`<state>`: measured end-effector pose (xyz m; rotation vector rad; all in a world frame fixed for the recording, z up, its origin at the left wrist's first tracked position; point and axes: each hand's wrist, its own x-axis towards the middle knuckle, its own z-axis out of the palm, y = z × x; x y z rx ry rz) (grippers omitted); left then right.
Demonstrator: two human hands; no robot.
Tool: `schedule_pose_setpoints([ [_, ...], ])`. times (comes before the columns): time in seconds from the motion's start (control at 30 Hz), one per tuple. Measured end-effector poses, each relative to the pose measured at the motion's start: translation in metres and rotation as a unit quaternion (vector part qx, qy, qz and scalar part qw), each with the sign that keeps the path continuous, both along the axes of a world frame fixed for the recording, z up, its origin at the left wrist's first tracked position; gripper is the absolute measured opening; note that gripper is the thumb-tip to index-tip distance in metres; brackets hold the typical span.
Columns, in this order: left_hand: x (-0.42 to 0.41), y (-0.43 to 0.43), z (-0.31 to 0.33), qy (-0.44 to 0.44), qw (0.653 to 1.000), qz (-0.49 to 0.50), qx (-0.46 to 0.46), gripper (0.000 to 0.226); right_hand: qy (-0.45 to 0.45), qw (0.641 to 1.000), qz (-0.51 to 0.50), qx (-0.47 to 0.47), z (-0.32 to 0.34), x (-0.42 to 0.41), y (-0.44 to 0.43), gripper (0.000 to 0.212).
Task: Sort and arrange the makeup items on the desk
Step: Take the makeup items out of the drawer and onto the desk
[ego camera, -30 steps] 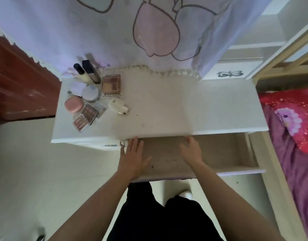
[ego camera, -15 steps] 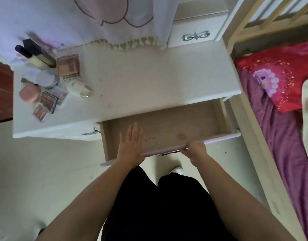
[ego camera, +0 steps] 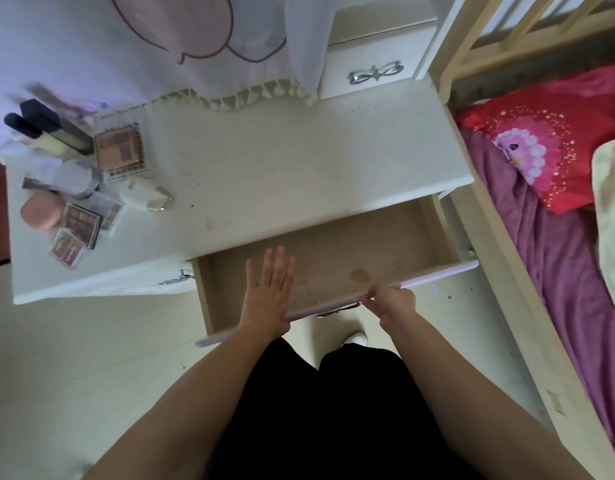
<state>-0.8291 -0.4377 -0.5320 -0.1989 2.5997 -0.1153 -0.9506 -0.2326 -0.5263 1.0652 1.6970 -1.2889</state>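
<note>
Makeup items cluster at the left end of the white desk (ego camera: 299, 174): a large eyeshadow palette (ego camera: 120, 150), two dark-capped tubes (ego camera: 46, 133), a round silver jar (ego camera: 78, 178), a pink compact (ego camera: 42, 213), smaller palettes (ego camera: 80, 225) and a white cushion case (ego camera: 145, 199). The desk's drawer (ego camera: 334, 258) stands pulled out, with nothing in it. My left hand (ego camera: 268, 296) lies flat and open over the drawer's front edge, fingers spread. My right hand (ego camera: 391, 301) pinches the drawer's front panel near its metal handle.
A lilac curtain (ego camera: 143, 39) with a fringe hangs over the desk's back. A small upper drawer with a bow handle (ego camera: 375, 72) sits at the back right. A wooden bed frame with purple bedding and a red pillow (ego camera: 559, 140) flanks the desk's right side.
The drawer has been pulled out toward me. My right hand moved from inside the drawer to its front edge, and the view has shifted right.
</note>
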Motion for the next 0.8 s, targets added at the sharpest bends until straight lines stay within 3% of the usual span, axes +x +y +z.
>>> schedule_pose_setpoints([
  [0.1, -0.006, -0.009, 0.011, 0.024, 1.000, 0.007, 0.001, 0.123, 0.000, 0.999, 0.022, 0.030, 0.012, -0.005, -0.006, 0.022],
  [0.27, -0.018, -0.025, 0.014, 0.039, 0.999, 0.024, -0.005, 0.130, 0.018, 0.999, -0.033, 0.009, 0.025, -0.019, -0.023, 0.012],
  [0.5, -0.040, -0.052, 0.009, 0.046, 0.999, 0.020, 0.002, 0.135, 0.036, 0.998, -0.045, 0.005, 0.033, -0.050, -0.044, 0.031],
  [0.63, -0.038, -0.055, 0.003, 0.052, 0.999, 0.009, 0.010, 0.134, 0.029, 0.999, -0.020, 0.033, 0.032, -0.048, -0.044, 0.054],
  [0.8, -0.053, -0.071, 0.010, 0.057, 0.998, 0.000, -0.011, 0.113, 0.039, 0.999, -0.023, 0.024, 0.033, -0.060, -0.068, 0.067],
])
